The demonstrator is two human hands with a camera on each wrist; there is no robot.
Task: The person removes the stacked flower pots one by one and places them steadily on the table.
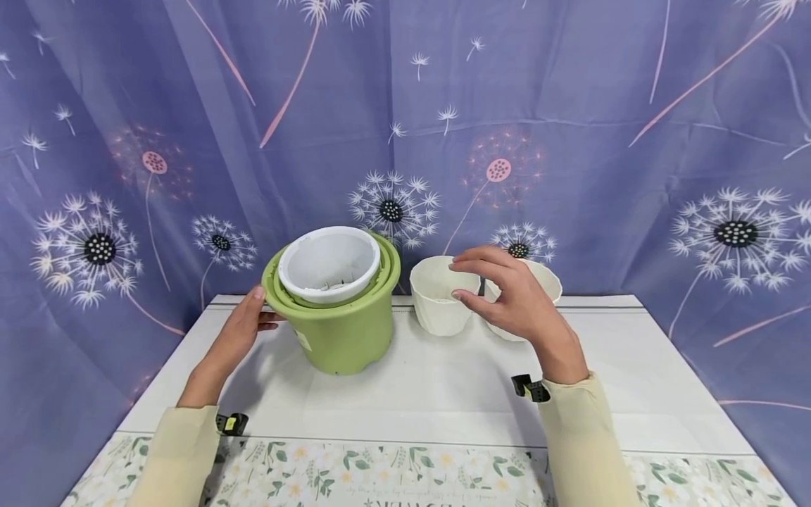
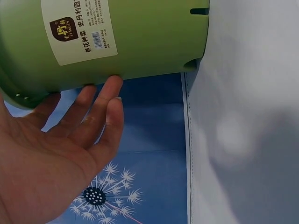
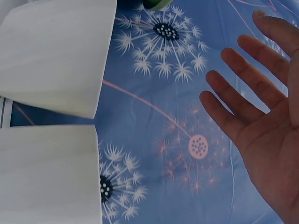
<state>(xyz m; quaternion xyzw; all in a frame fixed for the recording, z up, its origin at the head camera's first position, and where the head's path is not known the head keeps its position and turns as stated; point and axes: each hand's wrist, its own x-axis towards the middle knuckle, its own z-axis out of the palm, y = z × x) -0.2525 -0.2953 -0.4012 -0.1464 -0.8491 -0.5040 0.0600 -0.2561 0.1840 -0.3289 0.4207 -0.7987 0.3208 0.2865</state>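
A large green flowerpot (image 1: 345, 338) stands on the left part of the table, with a white pot (image 1: 329, 264) nested inside its rim. At the green pot's left side is my left hand (image 1: 237, 331), its fingertips right at the wall. In the left wrist view those fingers (image 2: 105, 100) are spread and only slightly bent beside the labelled wall. My right hand (image 1: 510, 292) hovers over two cream pots, fingers spread and nothing between them. One faceted cream pot (image 1: 437, 310) shows in full; a second cream pot (image 1: 545, 278) is partly hidden behind the hand.
A white cloth with a floral front border (image 1: 380, 465) covers the table (image 1: 431, 394). Right behind the pots hangs a purple curtain (image 1: 570, 176) with dandelion prints. Black straps (image 1: 532, 389) sit at both wrists.
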